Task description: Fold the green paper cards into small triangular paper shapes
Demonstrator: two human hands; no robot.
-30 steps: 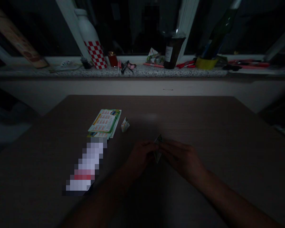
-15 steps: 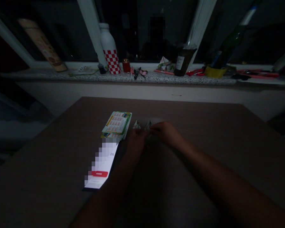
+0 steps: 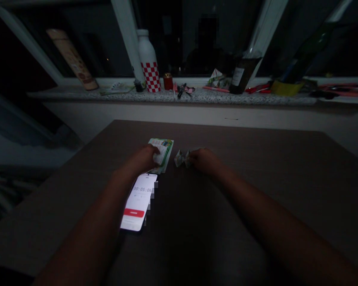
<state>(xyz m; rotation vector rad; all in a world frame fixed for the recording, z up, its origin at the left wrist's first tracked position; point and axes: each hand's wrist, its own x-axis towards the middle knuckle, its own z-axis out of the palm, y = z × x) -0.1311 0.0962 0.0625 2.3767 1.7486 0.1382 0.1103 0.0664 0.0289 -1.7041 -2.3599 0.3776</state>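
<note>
My left hand (image 3: 144, 159) reaches over the left side of a stack of printed calendar cards (image 3: 166, 155), with thumb and fingers closed about the top ones. A small folded paper shape (image 3: 180, 159), pinched in the middle like a bow, lies on the table just right of the stack. At its right end, my right hand (image 3: 204, 159) grips it between thumb and fingertips. Just nearer than the cards is a lit phone (image 3: 137, 204) with a running timer and a red button on its screen.
The wooden table (image 3: 256, 167) meets a wall below a stone windowsill (image 3: 197, 94). On the sill stand a red-and-white checked bottle (image 3: 151, 67), a tall patterned tube (image 3: 73, 59), a small red jar (image 3: 168, 81), a dark labelled bag (image 3: 240, 77) and a green bottle (image 3: 312, 45).
My left hand has left the folded paper and moved left onto the calendar cards. My right hand still holds the folded paper. The whole view has shifted slightly.
</note>
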